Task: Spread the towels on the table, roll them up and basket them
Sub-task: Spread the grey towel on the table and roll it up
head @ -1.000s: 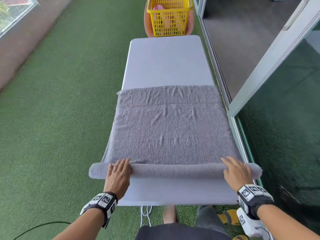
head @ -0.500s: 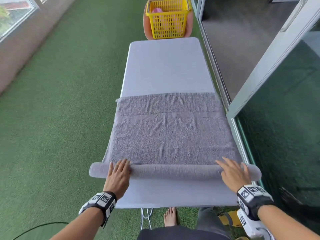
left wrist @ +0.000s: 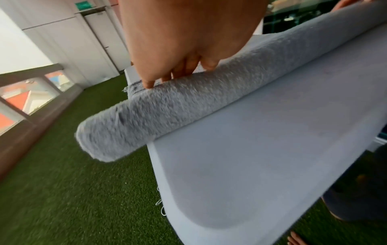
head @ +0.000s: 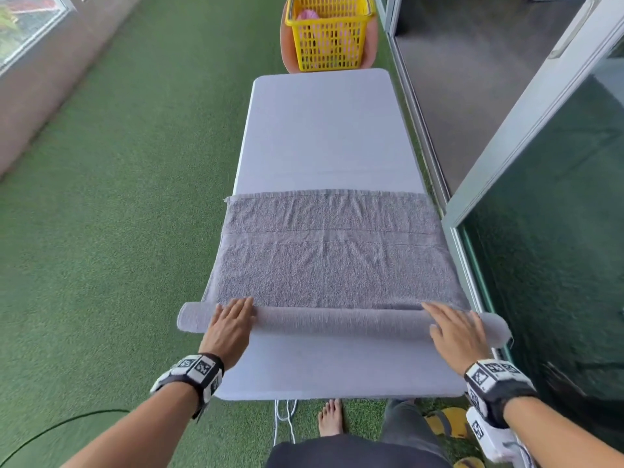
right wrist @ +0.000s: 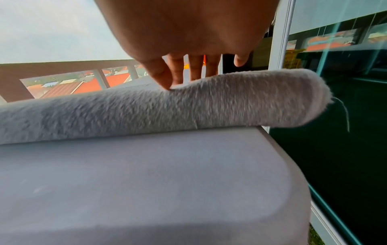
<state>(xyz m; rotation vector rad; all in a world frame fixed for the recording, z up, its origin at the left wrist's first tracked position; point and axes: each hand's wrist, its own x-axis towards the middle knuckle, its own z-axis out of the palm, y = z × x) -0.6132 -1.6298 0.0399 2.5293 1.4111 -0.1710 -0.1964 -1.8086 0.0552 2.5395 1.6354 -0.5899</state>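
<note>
A grey towel lies flat across the white table, its near end wound into a long roll that overhangs both table sides. My left hand presses flat on the roll near its left end, fingers straight. My right hand rests flat on the roll near its right end, fingers spread. A yellow basket stands beyond the far end of the table, with something pink inside.
Green artificial turf covers the floor on the left. A glass sliding door and its metal frame run close along the table's right side. A bare foot and yellow sandals are under the near edge.
The roll has grown a little thicker and the flat part of the towel is shorter. Both hands have stayed on the roll, pushing it forward.
</note>
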